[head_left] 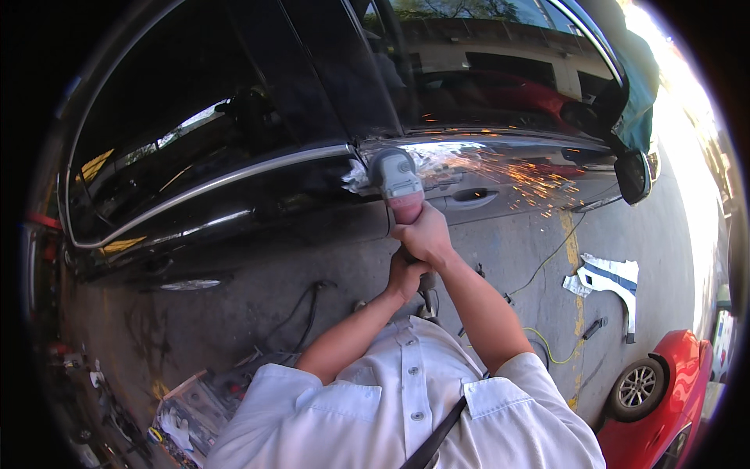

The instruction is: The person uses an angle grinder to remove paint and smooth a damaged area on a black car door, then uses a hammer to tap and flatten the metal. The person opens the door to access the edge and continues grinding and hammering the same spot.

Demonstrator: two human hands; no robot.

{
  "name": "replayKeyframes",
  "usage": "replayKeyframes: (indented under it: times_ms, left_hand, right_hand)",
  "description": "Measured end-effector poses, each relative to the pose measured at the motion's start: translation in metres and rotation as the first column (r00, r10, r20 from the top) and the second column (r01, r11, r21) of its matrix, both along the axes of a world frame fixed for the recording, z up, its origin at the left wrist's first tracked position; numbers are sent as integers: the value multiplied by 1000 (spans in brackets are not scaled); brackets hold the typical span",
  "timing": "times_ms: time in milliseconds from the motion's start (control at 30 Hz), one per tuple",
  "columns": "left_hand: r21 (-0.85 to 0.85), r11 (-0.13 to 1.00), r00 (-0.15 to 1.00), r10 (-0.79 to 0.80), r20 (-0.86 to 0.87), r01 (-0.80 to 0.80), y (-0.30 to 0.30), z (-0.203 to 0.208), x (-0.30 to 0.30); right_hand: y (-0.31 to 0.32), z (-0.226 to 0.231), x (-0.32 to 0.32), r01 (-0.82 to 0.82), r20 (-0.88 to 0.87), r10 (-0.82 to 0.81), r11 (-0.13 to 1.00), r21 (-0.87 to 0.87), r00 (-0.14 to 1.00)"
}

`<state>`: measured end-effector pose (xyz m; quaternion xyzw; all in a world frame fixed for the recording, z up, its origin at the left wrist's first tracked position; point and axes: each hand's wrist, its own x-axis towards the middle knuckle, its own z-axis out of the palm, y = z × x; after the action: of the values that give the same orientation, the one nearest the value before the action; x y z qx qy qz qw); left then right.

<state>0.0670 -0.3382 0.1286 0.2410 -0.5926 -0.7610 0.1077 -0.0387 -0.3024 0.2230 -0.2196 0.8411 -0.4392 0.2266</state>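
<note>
Both my hands are closed around an angle grinder [403,191] with a grey head and a reddish body. My right hand [428,236] wraps the body just behind the head. Nearer to me, my left hand [408,279] grips the rear part; its fingers are partly hidden. The grinder's head is against the black car door [500,195], below the window line near the door seam. Around it is a scraped, bright metal patch [449,154]. Orange sparks [539,178] spray to the right, above and past the door handle [471,197]. The disc is hidden under the head.
A side mirror [633,177] sticks out at right, with a turquoise cover [642,94] above it. On the floor lie a white body panel [613,280], a black tool [595,327] and a yellow-green cable [547,356]. A red car [664,422] stands lower right; a cluttered box [191,410] lower left.
</note>
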Motion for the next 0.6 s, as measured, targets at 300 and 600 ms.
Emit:
replayKeyframes:
  times_ms: [300,600]
  left_hand:
    - [63,998,997,26,-67,-22,-13,-4,1]
    - [190,980,998,-58,18,53,-20,28,9]
  right_hand:
    - [-9,5,11,77,-42,-74,993,84,996]
    - [-20,25,13,75,35,-77,995,70,996]
